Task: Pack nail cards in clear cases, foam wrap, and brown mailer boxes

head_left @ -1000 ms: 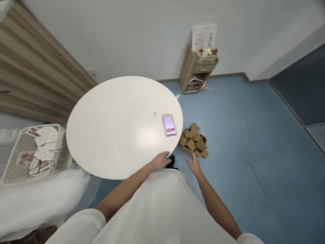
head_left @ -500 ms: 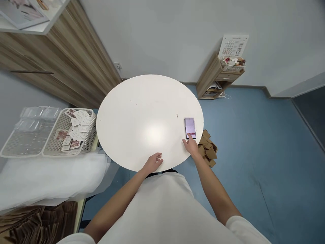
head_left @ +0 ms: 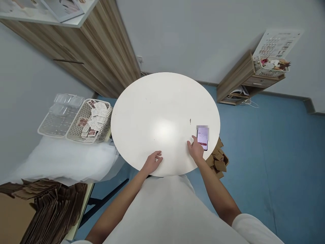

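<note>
A phone [head_left: 202,138] with a lit screen lies on the right side of the round white table [head_left: 165,98]; part of its screen is blurred out. Just left of the phone's lower half is my right hand [head_left: 196,149], fingers apart and holding nothing. My left hand [head_left: 152,162] rests at the table's near edge with its fingers loosely spread and nothing in them. A small dark mark shows on the tabletop above the phone.
On the left are a basket of printed cards [head_left: 92,120], a basket of clear plastic boxes [head_left: 59,117], white sheets [head_left: 66,159] and folded brown cardboard [head_left: 56,210]. Cardboard pieces [head_left: 218,161] lie beyond the table's right edge. A wooden cabinet [head_left: 238,78] stands at the back right.
My right hand has moved off the phone's screen to its left side. The camera's view has shifted, so the table and baskets appear further right. My left hand keeps its pose.
</note>
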`<state>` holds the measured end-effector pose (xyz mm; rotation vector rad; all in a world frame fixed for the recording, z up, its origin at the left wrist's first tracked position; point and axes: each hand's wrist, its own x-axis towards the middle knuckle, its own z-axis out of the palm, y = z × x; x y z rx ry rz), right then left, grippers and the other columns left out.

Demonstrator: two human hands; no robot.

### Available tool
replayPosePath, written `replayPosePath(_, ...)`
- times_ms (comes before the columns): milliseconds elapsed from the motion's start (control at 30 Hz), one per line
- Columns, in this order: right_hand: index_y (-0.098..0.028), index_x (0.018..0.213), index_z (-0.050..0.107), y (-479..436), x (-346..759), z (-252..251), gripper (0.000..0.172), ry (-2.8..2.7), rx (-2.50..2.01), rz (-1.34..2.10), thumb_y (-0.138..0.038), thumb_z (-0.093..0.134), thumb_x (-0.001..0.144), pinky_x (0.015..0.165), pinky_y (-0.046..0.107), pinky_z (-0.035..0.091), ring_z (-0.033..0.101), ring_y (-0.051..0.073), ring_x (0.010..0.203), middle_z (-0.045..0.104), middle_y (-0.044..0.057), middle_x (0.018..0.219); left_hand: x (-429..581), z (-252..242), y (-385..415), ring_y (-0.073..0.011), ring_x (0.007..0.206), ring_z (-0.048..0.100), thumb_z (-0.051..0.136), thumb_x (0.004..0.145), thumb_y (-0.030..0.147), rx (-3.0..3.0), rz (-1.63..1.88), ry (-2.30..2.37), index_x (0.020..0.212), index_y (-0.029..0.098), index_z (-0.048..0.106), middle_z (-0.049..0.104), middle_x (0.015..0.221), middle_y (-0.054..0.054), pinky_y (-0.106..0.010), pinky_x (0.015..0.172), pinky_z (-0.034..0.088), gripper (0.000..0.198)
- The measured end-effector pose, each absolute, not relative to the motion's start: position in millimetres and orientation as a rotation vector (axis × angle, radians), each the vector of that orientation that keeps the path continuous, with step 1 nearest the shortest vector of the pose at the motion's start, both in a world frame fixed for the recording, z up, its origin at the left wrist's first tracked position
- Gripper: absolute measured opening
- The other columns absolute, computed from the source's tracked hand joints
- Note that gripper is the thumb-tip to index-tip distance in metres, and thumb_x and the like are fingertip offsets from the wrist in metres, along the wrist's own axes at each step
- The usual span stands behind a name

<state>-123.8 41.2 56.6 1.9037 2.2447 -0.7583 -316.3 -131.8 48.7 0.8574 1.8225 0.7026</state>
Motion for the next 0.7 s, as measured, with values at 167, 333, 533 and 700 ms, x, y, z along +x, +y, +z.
replayPosePath(167, -0.023, 0.124, 0.036, 29.0, -186.0, 61.7, 0.042, 2.424, 1.65, -0.902, -0.039, 0.034, 0.086, 0.056, 0.024, 0.035, 0.056, 0.015, 0.063, 0.06, -0.001, 0.068, -352.7, 54.0, -138.4, -0.0169, 0.09, 0.058, 0.048, 0.078, 0.039, 0.818, 0.763, 1.914, 0.113, 0.022, 0.05, 0.059, 0.108, -0.007, -0.031, 0.077, 0.045, 0.039)
replayPosePath(333, -0.023, 0.123, 0.037, 6.0, -264.3, 69.9, 0.04, 2.559, 1.36, -1.015, -0.035, 0.036, 0.085, 0.053, 0.023, 0.034, 0.055, 0.014, 0.062, 0.06, -0.002, 0.068, -403.5, 52.6, -164.4, -0.0181, 0.093, 0.057, 0.049, 0.078, 0.038, 0.783, 0.812, 2.086, 0.112, 0.021, 0.05, 0.059, 0.108, -0.007, -0.032, 0.077, 0.046, 0.038)
replayPosePath(533, -0.026, 0.122, 0.038, -33.8, -362.1, 75.3, 0.038, 2.597, 1.105, -1.058, -0.033, 0.038, 0.085, 0.051, 0.023, 0.035, 0.054, 0.013, 0.062, 0.06, -0.002, 0.072, -483.3, 49.4, -206.5, -0.0204, 0.1, 0.053, 0.049, 0.078, 0.036, 0.718, 0.914, 2.226, 0.112, 0.021, 0.051, 0.056, 0.112, -0.008, -0.032, 0.078, 0.046, 0.037)
replayPosePath(700, -0.024, 0.123, 0.038, -64.0, -438.7, 75.7, 0.04, 2.703, 0.881, -1.006, -0.032, 0.039, 0.084, 0.056, 0.026, 0.041, 0.055, 0.014, 0.069, 0.061, 0.002, 0.091, -553.7, 52.6, -234.2, -0.0219, 0.103, 0.051, 0.05, 0.078, 0.035, 0.67, 1.051, 2.347, 0.107, 0.021, 0.053, 0.054, 0.111, -0.007, -0.034, 0.081, 0.045, 0.033)
